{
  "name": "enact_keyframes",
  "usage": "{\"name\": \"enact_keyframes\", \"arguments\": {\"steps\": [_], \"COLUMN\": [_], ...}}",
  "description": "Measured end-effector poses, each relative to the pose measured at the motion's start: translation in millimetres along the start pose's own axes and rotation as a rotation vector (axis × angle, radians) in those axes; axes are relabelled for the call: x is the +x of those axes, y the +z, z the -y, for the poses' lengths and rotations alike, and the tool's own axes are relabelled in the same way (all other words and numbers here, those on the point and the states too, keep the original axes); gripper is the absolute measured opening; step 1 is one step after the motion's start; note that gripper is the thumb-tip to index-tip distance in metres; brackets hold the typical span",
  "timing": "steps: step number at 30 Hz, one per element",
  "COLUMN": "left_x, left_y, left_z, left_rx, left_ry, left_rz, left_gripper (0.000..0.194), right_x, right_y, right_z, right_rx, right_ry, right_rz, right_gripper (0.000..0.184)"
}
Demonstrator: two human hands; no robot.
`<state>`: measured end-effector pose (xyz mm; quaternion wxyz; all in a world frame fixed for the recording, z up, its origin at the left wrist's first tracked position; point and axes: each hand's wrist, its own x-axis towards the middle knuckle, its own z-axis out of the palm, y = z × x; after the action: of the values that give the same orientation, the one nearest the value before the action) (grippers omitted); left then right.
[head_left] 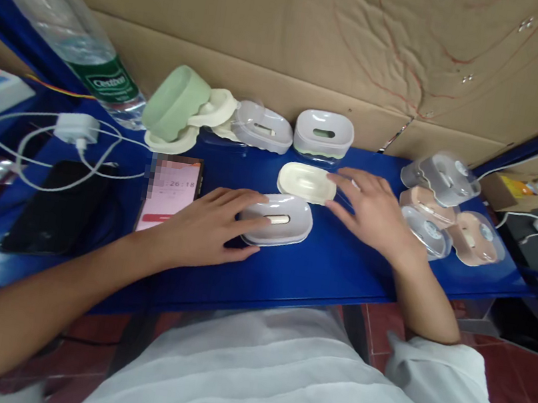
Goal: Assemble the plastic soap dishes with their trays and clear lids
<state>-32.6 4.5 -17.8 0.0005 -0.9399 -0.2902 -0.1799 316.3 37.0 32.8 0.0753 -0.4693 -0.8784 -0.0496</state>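
Observation:
My left hand reaches over the left end of a grey oval soap dish. Its fingers lie at the far rim and inside, with the thumb by the near rim. A cream slot piece shows in the dish's middle. Just behind lies a cream oval tray. My right hand is at that tray's right end, fingers spread, thumb and forefinger close to its edge; whether they touch it I cannot tell.
Behind stand a grey dish, another grey dish and a green cup-like part. Clear-covered boxes stand right. A lit phone, dark phone, white charger and water bottle are left.

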Motion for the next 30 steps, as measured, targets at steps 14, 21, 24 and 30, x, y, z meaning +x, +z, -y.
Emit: {"name": "enact_keyframes", "arguments": {"steps": [14,21,24,30], "left_x": [6,6,3,0], "left_y": [-3.6,-0.8,3.0,8.6], "left_z": [-8,-9,-8,-7], "left_rx": [-0.404,-0.475,-0.482,-0.482], "left_ry": [-0.388,-0.431,-0.413,-0.379], "left_rz": [0.217,0.221,0.190,0.129], "left_gripper": [0.096,0.112,0.125,0.127], "right_x": [11,-1,0,-3], "right_y": [7,-17,-19,0], "right_z": [-50,-56,-33,25], "right_rx": [-0.013,0.073,0.276,0.353], "right_ry": [0.488,0.249,-0.041,-0.414], "right_rz": [0.434,0.029,-0.102,0.021], "right_gripper": [0.102,0.078,0.067,0.056]}}
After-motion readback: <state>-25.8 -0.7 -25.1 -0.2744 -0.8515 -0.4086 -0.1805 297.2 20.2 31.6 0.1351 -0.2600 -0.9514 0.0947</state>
